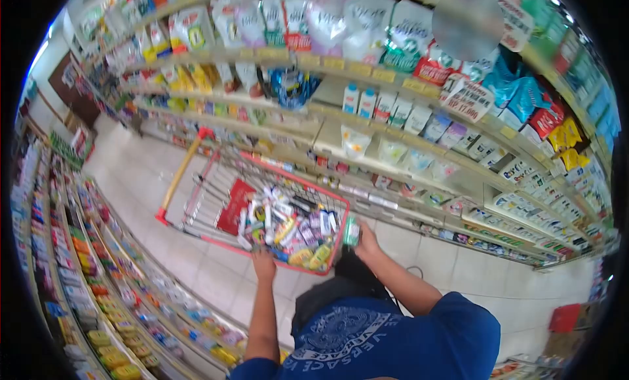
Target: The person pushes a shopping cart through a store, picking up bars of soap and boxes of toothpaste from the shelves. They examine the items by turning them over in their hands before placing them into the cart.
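A red wire shopping cart stands in a shop aisle in front of me, its far end filled with several small tubes and packets. My left hand rests on the cart's near red rim, fingers curled over it. At the cart's right corner, my right hand grips a small green packet. My blue shirt and a black bag fill the bottom of the view.
Long shelves of pouches, bottles and boxes run along the right of the aisle, with price tags. Another stocked shelf row lines the left. Pale tiled floor stretches beyond the cart. A red box sits at the right.
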`<state>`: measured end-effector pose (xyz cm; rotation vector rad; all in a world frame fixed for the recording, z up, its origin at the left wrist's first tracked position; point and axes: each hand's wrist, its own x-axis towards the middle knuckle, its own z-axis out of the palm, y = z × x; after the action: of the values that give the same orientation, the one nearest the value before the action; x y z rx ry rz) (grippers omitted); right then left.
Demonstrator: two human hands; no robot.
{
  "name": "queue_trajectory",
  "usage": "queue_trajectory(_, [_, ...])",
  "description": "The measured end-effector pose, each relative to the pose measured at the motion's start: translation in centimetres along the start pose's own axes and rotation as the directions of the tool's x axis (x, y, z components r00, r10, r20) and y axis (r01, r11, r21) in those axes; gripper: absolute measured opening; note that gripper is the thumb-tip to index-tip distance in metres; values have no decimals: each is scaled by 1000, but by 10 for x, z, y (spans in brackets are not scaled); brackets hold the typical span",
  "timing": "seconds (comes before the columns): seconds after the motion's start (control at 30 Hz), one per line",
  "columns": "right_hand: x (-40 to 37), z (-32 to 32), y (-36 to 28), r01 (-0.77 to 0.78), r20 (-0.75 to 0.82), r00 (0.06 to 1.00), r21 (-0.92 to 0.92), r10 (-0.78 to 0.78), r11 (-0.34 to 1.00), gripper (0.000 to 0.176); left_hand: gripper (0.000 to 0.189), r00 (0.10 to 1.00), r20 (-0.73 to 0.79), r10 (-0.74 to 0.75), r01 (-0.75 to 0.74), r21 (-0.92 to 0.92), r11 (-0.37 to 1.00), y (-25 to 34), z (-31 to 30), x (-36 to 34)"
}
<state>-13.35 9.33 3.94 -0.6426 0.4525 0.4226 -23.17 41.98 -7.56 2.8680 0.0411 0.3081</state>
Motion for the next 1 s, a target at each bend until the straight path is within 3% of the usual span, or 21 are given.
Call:
queue_trajectory(0.03, [-7, 11, 5, -9, 20, 1000, 26, 9, 1000, 28, 15, 989, -144, 35, -17, 122, 992, 13, 1, -9])
queue_trajectory(0.13, [-7, 14, 24, -96, 98, 991, 35, 92, 995, 30, 35, 989, -135, -62, 75, 90, 993, 39, 0, -27])
queue_trajectory(0.17, [-4, 14, 30, -126, 117, 986, 25, 122, 992, 29, 46, 985, -58, -165, 169, 67, 983, 42, 8, -33])
queue_trajectory(0.23, [0, 14, 38, -228, 93, 969, -26, 229, 973, 25, 54, 971, 33, -235, 233, 65, 970, 49, 8, -36])
queue_trajectory(0.27, [0, 21, 38, -231, 60, 971, -21, 231, 973, 23, 54, 978, 21, -209, 207, 71, 976, 48, 9, -33])
queue_trajectory(0.33, [-14, 37, 40, -236, 31, 971, -7, 236, 972, 22, 60, 956, 138, -259, 254, 55, 966, 44, 10, -35])
queue_trajectory(0.4, [-31, 60, 31, -283, 141, 948, -33, 285, 959, 20, 63, 956, 162, -246, 236, 81, 968, 40, 12, -36])
queue_trajectory(0.7, [-39, 91, 38, -233, 326, 903, -176, 280, 956, 18, 77, 892, 353, -284, 272, 86, 959, 38, 4, -30])
queue_trajectory(0.83, [-37, 106, 29, -329, 296, 897, -46, 328, 943, 25, 79, 844, 432, -318, 313, 85, 946, 34, 6, -26])
queue_trajectory(0.9, [-54, 130, 8, -365, 370, 866, 8, 336, 931, 27, 80, 833, 457, -313, 327, 49, 944, 29, 8, -25])
queue_trajectory(1.0, [-86, 166, -24, -322, 444, 840, -55, 312, 945, 31, 83, 815, 497, -299, 340, 8, 940, 29, 6, -22])
